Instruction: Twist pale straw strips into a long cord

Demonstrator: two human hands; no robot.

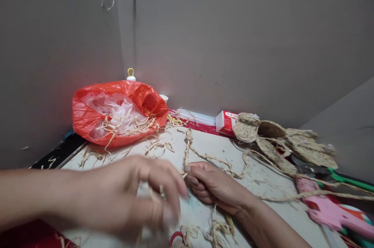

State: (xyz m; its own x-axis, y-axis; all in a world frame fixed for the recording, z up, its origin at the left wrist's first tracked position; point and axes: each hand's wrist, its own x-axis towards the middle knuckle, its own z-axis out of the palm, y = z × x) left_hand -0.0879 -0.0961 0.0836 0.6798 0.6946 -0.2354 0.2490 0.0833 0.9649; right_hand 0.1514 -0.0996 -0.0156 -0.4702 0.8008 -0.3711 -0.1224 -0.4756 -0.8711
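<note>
My right hand point(209, 182) is closed, thumb against curled fingers, on the end of a braided straw cord point(187, 154). From the grip the braid rises away from me, and another length of cord loops off to the right. My left hand point(146, 197) is in front and to the left, blurred by motion, its fingers bent. Pale strands show behind those fingers, but whether they are held is unclear. Loose straw strands point(219, 230) lie under my right wrist, and a red ring-shaped handle point(177, 237) shows at the bottom edge.
A red plastic bag point(80, 108) of straw stands back left. Coiled straw pieces point(245, 133) lie back right beside a red and white box point(224, 122). A pink glue gun point(324, 209) and green-handled tool point(350, 180) are at the right. Grey walls point(233, 45) enclose the table point(210, 141).
</note>
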